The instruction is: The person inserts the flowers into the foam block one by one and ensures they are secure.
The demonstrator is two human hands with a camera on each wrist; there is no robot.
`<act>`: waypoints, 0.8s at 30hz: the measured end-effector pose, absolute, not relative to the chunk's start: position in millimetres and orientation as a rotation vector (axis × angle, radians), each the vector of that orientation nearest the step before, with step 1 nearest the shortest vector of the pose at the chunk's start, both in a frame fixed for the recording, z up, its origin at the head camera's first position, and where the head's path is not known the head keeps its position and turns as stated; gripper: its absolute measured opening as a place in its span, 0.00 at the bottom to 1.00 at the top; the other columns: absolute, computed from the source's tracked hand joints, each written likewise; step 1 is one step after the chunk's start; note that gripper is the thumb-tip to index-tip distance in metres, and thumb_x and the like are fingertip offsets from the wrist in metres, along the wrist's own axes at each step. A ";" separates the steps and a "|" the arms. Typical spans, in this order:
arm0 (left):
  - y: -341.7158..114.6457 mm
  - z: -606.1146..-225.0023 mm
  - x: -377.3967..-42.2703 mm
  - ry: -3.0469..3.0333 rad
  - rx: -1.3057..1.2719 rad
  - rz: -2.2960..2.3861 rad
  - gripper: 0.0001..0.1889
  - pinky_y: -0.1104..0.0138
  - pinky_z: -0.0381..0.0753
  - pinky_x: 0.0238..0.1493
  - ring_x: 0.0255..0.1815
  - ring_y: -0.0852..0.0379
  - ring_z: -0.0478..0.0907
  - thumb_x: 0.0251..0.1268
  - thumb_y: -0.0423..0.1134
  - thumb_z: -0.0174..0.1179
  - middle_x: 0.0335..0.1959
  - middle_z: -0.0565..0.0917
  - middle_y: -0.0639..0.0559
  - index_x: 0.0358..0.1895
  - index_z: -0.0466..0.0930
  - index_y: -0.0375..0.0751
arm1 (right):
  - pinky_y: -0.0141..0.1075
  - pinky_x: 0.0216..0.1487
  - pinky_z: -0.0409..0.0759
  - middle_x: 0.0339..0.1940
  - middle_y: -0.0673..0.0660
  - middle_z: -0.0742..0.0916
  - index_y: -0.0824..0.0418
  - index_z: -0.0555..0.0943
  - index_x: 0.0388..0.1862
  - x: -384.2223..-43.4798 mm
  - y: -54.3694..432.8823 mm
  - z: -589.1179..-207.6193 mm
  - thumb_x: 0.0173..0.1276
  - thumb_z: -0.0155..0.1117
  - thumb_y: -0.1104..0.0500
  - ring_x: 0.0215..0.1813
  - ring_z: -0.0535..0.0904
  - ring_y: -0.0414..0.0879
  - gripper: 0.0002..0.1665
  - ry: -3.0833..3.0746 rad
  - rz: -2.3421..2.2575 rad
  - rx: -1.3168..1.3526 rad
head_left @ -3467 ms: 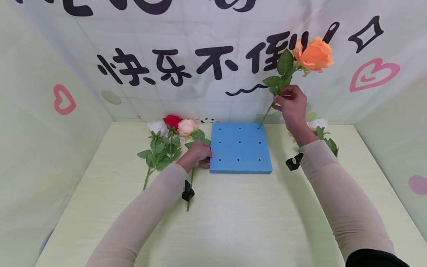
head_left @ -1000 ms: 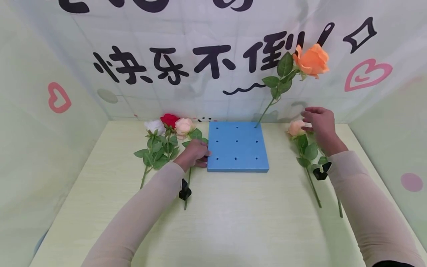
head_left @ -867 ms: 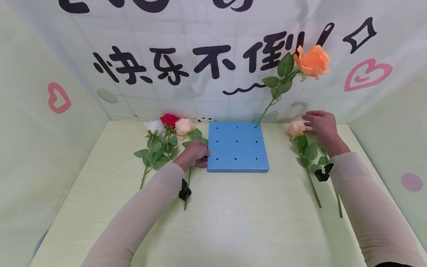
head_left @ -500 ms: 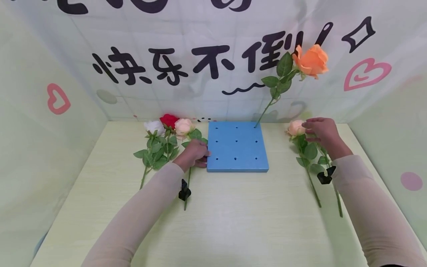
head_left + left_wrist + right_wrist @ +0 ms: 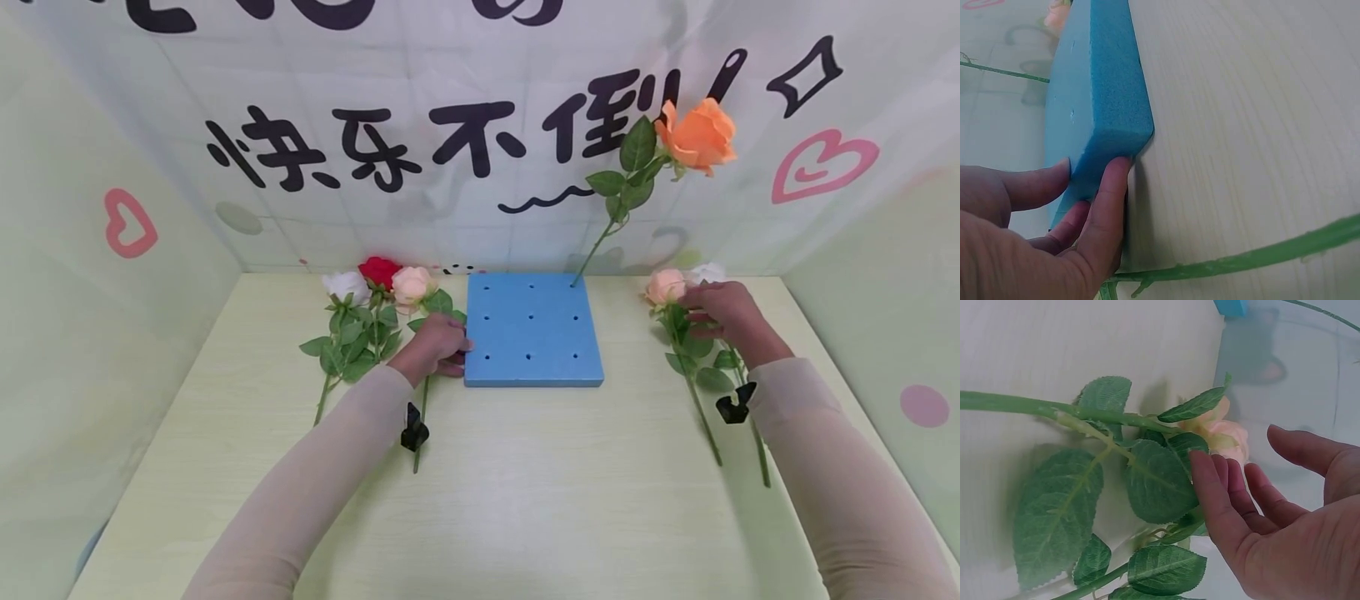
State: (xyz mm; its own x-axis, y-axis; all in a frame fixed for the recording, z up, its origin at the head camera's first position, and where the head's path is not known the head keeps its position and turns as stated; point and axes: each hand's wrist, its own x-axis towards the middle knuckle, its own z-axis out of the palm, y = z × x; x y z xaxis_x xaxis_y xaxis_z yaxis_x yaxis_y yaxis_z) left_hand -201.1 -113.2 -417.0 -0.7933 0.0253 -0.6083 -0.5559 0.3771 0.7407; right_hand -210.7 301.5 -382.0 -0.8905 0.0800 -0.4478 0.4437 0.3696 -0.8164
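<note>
My left hand [image 5: 438,342] holds the left edge of a blue foam board [image 5: 553,337] with rows of small holes. In the left wrist view, the thumb [image 5: 1041,186] lies against its top face while the fingers [image 5: 1107,212] touch its side. An orange rose [image 5: 697,137] stands tilted to the right, its stem in the board's back right hole. At the right, my right hand [image 5: 727,312] is over a peach rose [image 5: 666,287] lying on the table. The right wrist view shows its fingers [image 5: 1210,487] extended beside the leaves, thumb apart, nothing gripped.
A white rose [image 5: 707,273] lies beyond the right hand, partly covered by it. Left of the board lie a white rose [image 5: 347,287], a red rose [image 5: 380,272] and a pale pink rose [image 5: 413,286]. A printed cloth [image 5: 480,225] backs the table [image 5: 517,492].
My right hand has let go of the orange rose, which now stands in the board, then moved right and lowered to the peach rose. The left hand stays at the board's edge.
</note>
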 end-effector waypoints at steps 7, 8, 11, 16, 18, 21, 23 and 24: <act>-113.1 -418.1 -202.3 2.103 -0.459 1.430 0.21 0.60 0.88 0.34 0.31 0.51 0.77 0.67 0.27 0.58 0.36 0.76 0.41 0.62 0.71 0.35 | 0.46 0.52 0.83 0.36 0.48 0.83 0.65 0.71 0.56 -211.2 301.2 -389.1 0.70 0.59 0.55 0.43 0.81 0.45 0.21 2.303 -1.496 0.468; -113.1 -418.4 -202.8 2.101 -0.460 1.430 0.20 0.60 0.88 0.34 0.31 0.51 0.77 0.67 0.27 0.58 0.36 0.76 0.41 0.62 0.71 0.35 | 0.46 0.52 0.83 0.34 0.48 0.84 0.66 0.72 0.55 -211.4 301.2 -390.0 0.70 0.59 0.56 0.43 0.82 0.45 0.20 2.305 -1.487 0.469; -113.3 -418.9 -203.6 2.096 -0.464 1.431 0.20 0.60 0.88 0.33 0.31 0.51 0.77 0.66 0.27 0.59 0.36 0.76 0.41 0.61 0.72 0.35 | 0.45 0.51 0.84 0.33 0.48 0.84 0.68 0.73 0.55 -211.4 301.3 -392.0 0.69 0.60 0.57 0.41 0.82 0.44 0.21 2.308 -1.459 0.464; -113.5 -418.3 -204.3 2.090 -0.469 1.427 0.18 0.60 0.88 0.34 0.32 0.50 0.77 0.66 0.27 0.59 0.37 0.77 0.40 0.59 0.72 0.35 | 0.44 0.48 0.85 0.32 0.49 0.84 0.66 0.75 0.47 -209.4 301.8 -396.2 0.67 0.61 0.56 0.39 0.82 0.44 0.16 2.324 -1.427 0.448; -113.6 -417.7 -204.0 2.089 -0.468 1.427 0.18 0.60 0.88 0.35 0.32 0.50 0.77 0.66 0.27 0.58 0.37 0.76 0.40 0.59 0.72 0.35 | 0.44 0.47 0.85 0.31 0.49 0.84 0.65 0.76 0.44 -208.9 301.6 -398.2 0.66 0.61 0.56 0.38 0.82 0.44 0.14 2.324 -1.421 0.452; -114.0 -417.2 -203.7 2.088 -0.466 1.431 0.19 0.60 0.88 0.35 0.33 0.50 0.77 0.66 0.27 0.59 0.38 0.76 0.40 0.59 0.72 0.35 | 0.44 0.46 0.85 0.28 0.49 0.85 0.62 0.78 0.39 -209.3 300.9 -401.3 0.66 0.62 0.57 0.37 0.83 0.44 0.09 2.315 -1.423 0.473; -114.2 -417.3 -203.4 2.088 -0.463 1.434 0.19 0.60 0.88 0.35 0.33 0.50 0.77 0.66 0.27 0.59 0.39 0.76 0.40 0.59 0.72 0.35 | 0.44 0.45 0.85 0.27 0.49 0.85 0.62 0.78 0.38 -210.2 299.8 -403.4 0.65 0.62 0.58 0.36 0.83 0.44 0.08 2.310 -1.429 0.494; -114.3 -417.4 -203.3 2.088 -0.464 1.436 0.19 0.60 0.88 0.35 0.33 0.50 0.77 0.66 0.27 0.59 0.39 0.76 0.40 0.60 0.72 0.35 | 0.44 0.45 0.85 0.27 0.49 0.85 0.62 0.78 0.39 -210.7 299.4 -404.5 0.65 0.62 0.58 0.35 0.83 0.44 0.08 2.310 -1.428 0.503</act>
